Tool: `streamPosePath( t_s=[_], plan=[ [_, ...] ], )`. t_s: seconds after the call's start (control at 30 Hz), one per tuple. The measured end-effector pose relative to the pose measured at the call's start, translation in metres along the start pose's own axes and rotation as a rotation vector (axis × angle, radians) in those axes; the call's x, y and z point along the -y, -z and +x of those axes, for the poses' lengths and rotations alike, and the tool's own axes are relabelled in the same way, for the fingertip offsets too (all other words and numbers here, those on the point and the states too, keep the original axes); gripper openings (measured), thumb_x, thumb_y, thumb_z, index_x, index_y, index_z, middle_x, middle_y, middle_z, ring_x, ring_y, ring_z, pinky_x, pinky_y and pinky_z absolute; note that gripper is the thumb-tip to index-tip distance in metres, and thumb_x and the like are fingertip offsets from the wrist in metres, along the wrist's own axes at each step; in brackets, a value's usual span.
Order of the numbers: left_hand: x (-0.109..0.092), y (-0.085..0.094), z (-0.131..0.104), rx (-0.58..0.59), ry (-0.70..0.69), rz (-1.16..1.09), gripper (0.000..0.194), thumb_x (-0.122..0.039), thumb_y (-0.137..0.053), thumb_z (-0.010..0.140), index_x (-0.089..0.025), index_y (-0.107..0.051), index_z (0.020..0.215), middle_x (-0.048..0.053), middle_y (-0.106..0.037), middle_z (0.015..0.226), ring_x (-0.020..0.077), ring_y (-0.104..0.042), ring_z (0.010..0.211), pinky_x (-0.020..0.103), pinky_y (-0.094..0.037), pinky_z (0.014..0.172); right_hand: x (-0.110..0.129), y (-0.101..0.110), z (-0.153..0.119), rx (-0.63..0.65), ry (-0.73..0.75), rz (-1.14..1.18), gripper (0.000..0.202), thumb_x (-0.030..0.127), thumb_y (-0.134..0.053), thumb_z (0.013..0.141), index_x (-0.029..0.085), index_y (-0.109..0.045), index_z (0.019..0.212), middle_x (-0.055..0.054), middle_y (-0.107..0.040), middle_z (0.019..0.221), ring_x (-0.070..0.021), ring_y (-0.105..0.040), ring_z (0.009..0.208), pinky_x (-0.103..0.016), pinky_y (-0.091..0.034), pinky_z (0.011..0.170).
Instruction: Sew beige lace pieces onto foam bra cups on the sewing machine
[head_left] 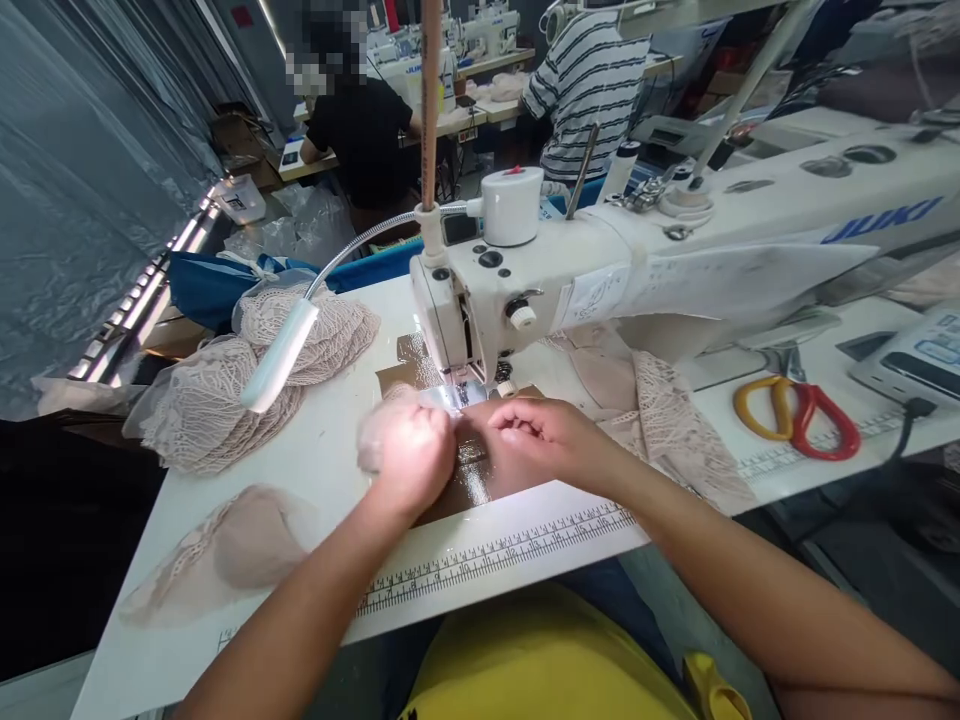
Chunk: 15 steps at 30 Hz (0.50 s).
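My left hand is closed on a bunched piece of sheer beige fabric, just left of the needle area of a white sewing machine. To the right of the presser foot, my right hand has its fingers curled in a pinch; what lies between them is too small to name. Both hands rest over a brown, partly shiny plate on the machine bed. The needle tip and the fabric's edge near it are lost in bright lamp light and behind the fingers.
Stacked beige lace pieces lie at left, a cup-shaped piece nearer me. More lace and scissors with yellow and red handles lie at right. A lamp hangs over the table. Two people sit beyond.
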<state>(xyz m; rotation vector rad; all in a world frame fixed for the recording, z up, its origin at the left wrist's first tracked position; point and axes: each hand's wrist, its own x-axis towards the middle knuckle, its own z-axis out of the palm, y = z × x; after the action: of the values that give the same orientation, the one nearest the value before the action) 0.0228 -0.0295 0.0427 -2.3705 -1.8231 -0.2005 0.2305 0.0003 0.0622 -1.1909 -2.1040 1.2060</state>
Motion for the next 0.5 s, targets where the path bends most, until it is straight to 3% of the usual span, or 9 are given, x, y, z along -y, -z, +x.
streamPosePath(
  t_s=[0.1, 0.17, 0.3, 0.43, 0.47, 0.5],
  plan=[
    [-0.032, -0.021, 0.009, 0.047, -0.052, 0.025, 0.020, -0.009, -0.046, 0.082, -0.012, -0.061, 0.071, 0.013, -0.062, 0.066, 0.0272, -0.058, 0.070, 0.038, -0.042, 0.066, 0.002, -0.010, 0.017, 0.038, 0.121, -0.249, 0.027, 0.012, -0.042, 0.087, 0.019, -0.067, 0.089, -0.003, -0.067, 0.090, -0.0159, -0.057, 0.084, -0.027, -0.041, 0.074],
    [-0.041, -0.021, 0.005, 0.054, -0.066, 0.039, 0.022, -0.014, -0.045, 0.086, -0.010, -0.063, 0.074, 0.015, -0.063, 0.069, 0.0292, -0.058, 0.072, 0.042, -0.043, 0.072, 0.000, -0.019, 0.023, 0.080, 0.147, -0.409, 0.026, 0.010, -0.042, 0.086, 0.018, -0.067, 0.086, -0.005, -0.065, 0.094, -0.0156, -0.057, 0.083, -0.026, -0.040, 0.071],
    [-0.034, 0.011, -0.009, 0.167, -0.078, -0.038, 0.030, -0.030, -0.046, 0.091, -0.012, -0.062, 0.074, 0.013, -0.063, 0.070, 0.0286, -0.058, 0.074, 0.048, -0.041, 0.080, -0.006, -0.033, 0.025, 0.139, 0.139, -0.698, 0.020, 0.012, -0.048, 0.085, 0.016, -0.067, 0.090, -0.008, -0.062, 0.102, -0.0181, -0.056, 0.086, -0.027, -0.038, 0.066],
    [-0.008, 0.056, -0.014, 0.590, -0.327, -0.569, 0.039, -0.035, -0.042, 0.095, -0.017, -0.057, 0.064, 0.000, -0.054, 0.055, 0.0131, -0.051, 0.055, 0.031, -0.045, 0.069, -0.011, -0.034, 0.022, 0.116, 0.218, -0.803, 0.024, 0.012, -0.045, 0.089, 0.017, -0.068, 0.096, -0.008, -0.061, 0.103, -0.0190, -0.052, 0.090, -0.029, -0.037, 0.065],
    [-0.002, 0.060, -0.013, 0.634, -0.334, -0.695, 0.038, -0.035, -0.042, 0.096, -0.018, -0.058, 0.067, -0.001, -0.055, 0.057, 0.0115, -0.050, 0.055, 0.027, -0.045, 0.063, -0.012, -0.033, 0.022, 0.109, 0.223, -0.811, 0.025, 0.012, -0.045, 0.089, 0.017, -0.068, 0.097, -0.008, -0.061, 0.102, -0.0185, -0.051, 0.088, -0.029, -0.036, 0.064],
    [0.003, 0.061, -0.011, 0.606, -0.306, -0.774, 0.035, -0.035, -0.042, 0.096, -0.018, -0.060, 0.071, -0.001, -0.058, 0.061, 0.0111, -0.052, 0.057, 0.024, -0.044, 0.059, -0.013, -0.033, 0.022, 0.098, 0.230, -0.815, 0.026, 0.011, -0.045, 0.090, 0.018, -0.068, 0.099, -0.007, -0.061, 0.101, -0.0181, -0.050, 0.086, -0.029, -0.036, 0.065]
  ],
)
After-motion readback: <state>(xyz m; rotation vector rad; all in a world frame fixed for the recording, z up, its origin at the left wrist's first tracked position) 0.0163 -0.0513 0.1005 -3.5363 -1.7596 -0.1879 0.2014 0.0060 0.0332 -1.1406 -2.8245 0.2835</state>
